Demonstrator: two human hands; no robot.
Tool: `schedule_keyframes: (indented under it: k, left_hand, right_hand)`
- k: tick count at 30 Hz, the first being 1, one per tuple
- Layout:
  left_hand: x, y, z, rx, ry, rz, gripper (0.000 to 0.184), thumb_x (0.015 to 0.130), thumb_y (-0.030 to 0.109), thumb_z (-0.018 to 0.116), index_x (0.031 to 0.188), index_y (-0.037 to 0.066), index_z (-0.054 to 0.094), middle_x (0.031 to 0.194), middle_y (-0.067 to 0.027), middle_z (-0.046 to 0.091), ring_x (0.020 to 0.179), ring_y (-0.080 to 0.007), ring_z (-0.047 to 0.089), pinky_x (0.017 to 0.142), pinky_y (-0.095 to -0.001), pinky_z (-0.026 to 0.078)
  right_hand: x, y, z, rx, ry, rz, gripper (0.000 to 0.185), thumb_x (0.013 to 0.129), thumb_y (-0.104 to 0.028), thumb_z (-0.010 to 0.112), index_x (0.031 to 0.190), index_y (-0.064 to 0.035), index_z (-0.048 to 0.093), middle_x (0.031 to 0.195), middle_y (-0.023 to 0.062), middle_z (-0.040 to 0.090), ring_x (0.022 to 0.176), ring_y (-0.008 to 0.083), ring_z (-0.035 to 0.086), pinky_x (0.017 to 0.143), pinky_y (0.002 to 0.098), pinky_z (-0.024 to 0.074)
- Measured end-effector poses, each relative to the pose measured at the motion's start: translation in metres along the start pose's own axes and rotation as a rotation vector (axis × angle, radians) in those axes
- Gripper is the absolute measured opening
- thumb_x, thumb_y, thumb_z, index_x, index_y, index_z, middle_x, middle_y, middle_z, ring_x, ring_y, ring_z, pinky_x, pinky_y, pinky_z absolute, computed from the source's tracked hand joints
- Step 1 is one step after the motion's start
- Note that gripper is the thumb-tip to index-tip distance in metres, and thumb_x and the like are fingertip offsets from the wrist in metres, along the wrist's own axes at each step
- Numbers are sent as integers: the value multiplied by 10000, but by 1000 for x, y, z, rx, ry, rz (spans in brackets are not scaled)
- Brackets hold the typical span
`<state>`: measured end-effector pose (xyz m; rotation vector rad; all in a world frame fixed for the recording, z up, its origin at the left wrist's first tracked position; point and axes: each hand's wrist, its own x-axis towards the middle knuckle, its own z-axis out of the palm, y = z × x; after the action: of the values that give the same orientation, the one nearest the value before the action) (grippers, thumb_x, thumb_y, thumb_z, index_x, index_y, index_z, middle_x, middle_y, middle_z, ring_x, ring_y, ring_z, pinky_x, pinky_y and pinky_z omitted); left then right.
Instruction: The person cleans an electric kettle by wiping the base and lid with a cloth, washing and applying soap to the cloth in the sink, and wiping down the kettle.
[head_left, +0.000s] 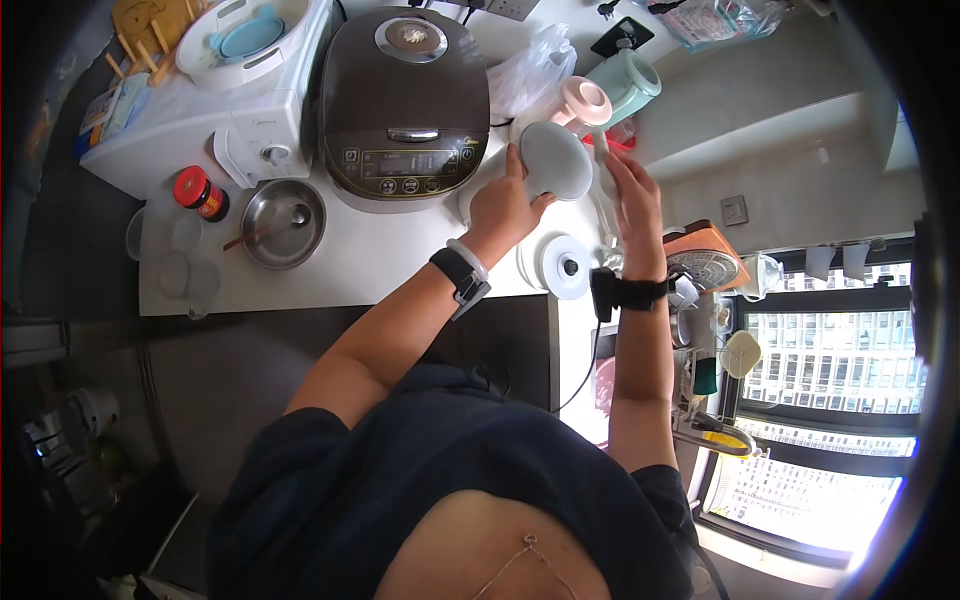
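My left hand grips a smooth, pale rounded bowl by its near edge, thumb and fingers apart around it. The bowl is tipped, with its rounded underside showing. To its right, my right hand has its fingers bent round a narrow white upright part; whether that part joins the bowl is hidden. Below the bowl, a round white lid with a black knob lies on the counter. A pink container and a pale green jug stand just behind the hands.
A dark rice cooker stands left of my hands on the white counter. Further left are a metal bowl with a spoon, a red-labelled jar and a white microwave. A dish rack is by the window.
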<state>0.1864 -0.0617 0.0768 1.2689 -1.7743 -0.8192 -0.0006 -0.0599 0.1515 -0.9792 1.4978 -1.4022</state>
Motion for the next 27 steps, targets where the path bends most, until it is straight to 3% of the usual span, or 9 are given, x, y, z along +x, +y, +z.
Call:
schedule_keyframes:
  k: [1,3,4,5,7,11,14,17,27]
  left_hand:
    - [0,4,-4,29,-49,-43,948,765,397,701,1391,-115,204,880,-182,673,721,-306,671,616,-381,530]
    - [-1,6,-7,62,-98,-87,947,768,402,697,1390,-115,204,843,-190,670,709,-313,669,608,-389,529]
    - [0,6,-6,85,-120,-94,950,772,409,692,1391,-115,198,809,-192,664,695,-317,666,596,-395,528]
    - [1,5,-7,106,-140,-103,953,775,416,688,1391,-116,192,776,-194,658,680,-321,663,584,-401,526]
    - [2,6,-8,96,-142,-106,954,779,422,682,1392,-115,187,773,-192,658,677,-318,663,579,-400,525]
    - [1,6,-9,58,-171,-129,943,775,422,684,1390,-103,198,738,-198,645,649,-346,645,574,-408,514]
    - [0,-2,1,41,-62,-35,954,777,432,682,1388,-111,189,739,-196,648,639,-346,646,562,-405,513]
    - [1,-2,2,67,-84,-54,967,782,462,672,1396,-106,188,755,-147,664,641,-294,661,549,-385,525]
    - [2,3,-6,103,-124,-99,957,768,466,688,1388,-102,229,734,-139,662,628,-278,661,532,-361,520]
  right_hand:
    - [3,1,16,-70,-40,-86,338,830,-129,678,1104,55,604,1018,124,645,873,174,638,773,258,507]
    - [13,18,36,-683,-113,-401,352,824,-160,683,1109,36,616,1117,143,619,940,209,629,815,302,506]
    - [-2,13,54,-610,-225,-381,373,795,-166,692,1110,24,625,1218,180,562,1030,273,602,860,351,490]
    - [-3,17,57,-875,-286,-592,385,753,-138,708,1109,-10,637,1252,202,521,1049,325,583,877,378,482]
    - [-1,19,59,-1061,-247,-817,364,736,-120,732,1087,-51,662,1167,135,578,944,230,615,746,315,513]
    - [11,12,71,-931,-255,-747,301,678,-86,737,972,-46,687,1074,182,584,922,323,613,814,380,509]
    - [29,7,81,-914,-274,-725,193,672,-111,750,834,-23,691,933,163,610,753,306,639,707,375,528]
    - [52,15,87,-1006,-209,-705,191,690,-158,745,813,-21,694,900,176,618,763,314,640,721,375,525]
    - [94,24,34,-1142,69,-551,176,731,-214,716,815,-59,711,761,179,662,731,329,656,710,381,517]
